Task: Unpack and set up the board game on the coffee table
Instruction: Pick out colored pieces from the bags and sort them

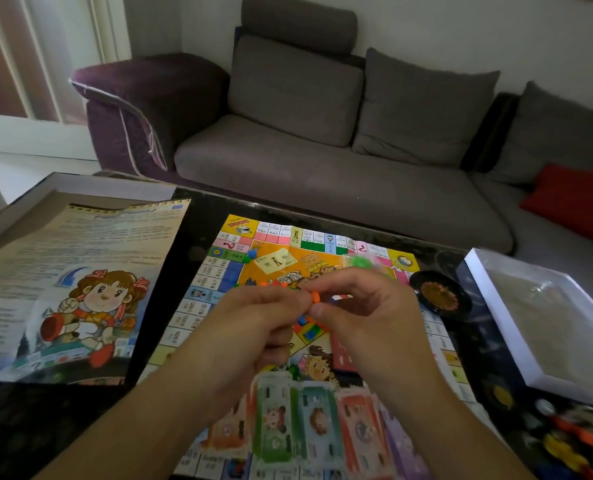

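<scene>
While the game board (308, 306) lies unfolded flat across the middle of the bench (198, 216), both hands hover together just above its centre, working on one small orange piece (315, 296). The left hand (253, 320) has its fingers curled in, thumb and forefinger nipping the piece from one side; the right hand (367, 306) pinches it from the other with thumb and forefinger, the rest of its fingers loosely bent. Held up like this, clear of the board, the piece seems to be getting pulled apart from, or pushed onto, another bit; I cannot tell which.

Under the hands a scatter of little coloured blocks (308, 329) sits on the board, handy for sorting. A small clear bag with green pieces (359, 262) rests near the board's far right corner, and a black spinner wheel (438, 294) lies just off the board's right edge. The box lid (21, 216) at the bench's left edge holds the printed sheet (80, 282), kept out of the play area. The white box tray (502, 306) sits at the right edge, with more coloured pieces (572, 441) at the near right corner, probably waiting their turn.
</scene>
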A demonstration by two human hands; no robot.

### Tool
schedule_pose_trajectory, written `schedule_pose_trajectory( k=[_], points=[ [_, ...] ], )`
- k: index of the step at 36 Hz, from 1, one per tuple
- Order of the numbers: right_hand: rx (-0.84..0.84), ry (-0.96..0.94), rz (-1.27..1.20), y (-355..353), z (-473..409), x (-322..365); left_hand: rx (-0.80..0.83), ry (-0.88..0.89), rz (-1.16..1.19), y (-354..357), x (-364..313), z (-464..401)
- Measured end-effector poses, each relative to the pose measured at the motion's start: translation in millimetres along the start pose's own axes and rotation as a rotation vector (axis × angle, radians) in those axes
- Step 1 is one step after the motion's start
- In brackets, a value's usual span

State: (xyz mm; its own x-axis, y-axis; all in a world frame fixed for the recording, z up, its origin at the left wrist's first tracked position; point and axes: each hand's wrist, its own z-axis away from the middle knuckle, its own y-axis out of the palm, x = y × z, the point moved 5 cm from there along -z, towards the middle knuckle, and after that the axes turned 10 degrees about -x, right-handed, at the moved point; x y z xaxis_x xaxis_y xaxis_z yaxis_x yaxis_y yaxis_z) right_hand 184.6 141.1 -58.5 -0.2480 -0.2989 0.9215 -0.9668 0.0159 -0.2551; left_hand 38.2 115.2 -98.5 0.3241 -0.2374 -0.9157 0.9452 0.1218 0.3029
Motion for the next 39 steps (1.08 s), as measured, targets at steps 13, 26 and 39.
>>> schedule_pose_trajectory(
  k=[13, 26, 39],
  points=[
    [0.022, -0.003, -0.123, -16.2, 3.5, 3.9, 0.068, -0.094, 0.161, 14.1, 0.7, 5.9],
    [-0.046, -0.098, -0.010, -15.8, 2.8, 11.6, 0.112, -0.181, 0.247, 14.7, 1.0, 14.2],
    [-0.032, -0.521, 0.328, -11.7, 9.3, 26.8, 0.065, -0.109, -0.011, 2.5, -6.2, 15.9]
  ],
)
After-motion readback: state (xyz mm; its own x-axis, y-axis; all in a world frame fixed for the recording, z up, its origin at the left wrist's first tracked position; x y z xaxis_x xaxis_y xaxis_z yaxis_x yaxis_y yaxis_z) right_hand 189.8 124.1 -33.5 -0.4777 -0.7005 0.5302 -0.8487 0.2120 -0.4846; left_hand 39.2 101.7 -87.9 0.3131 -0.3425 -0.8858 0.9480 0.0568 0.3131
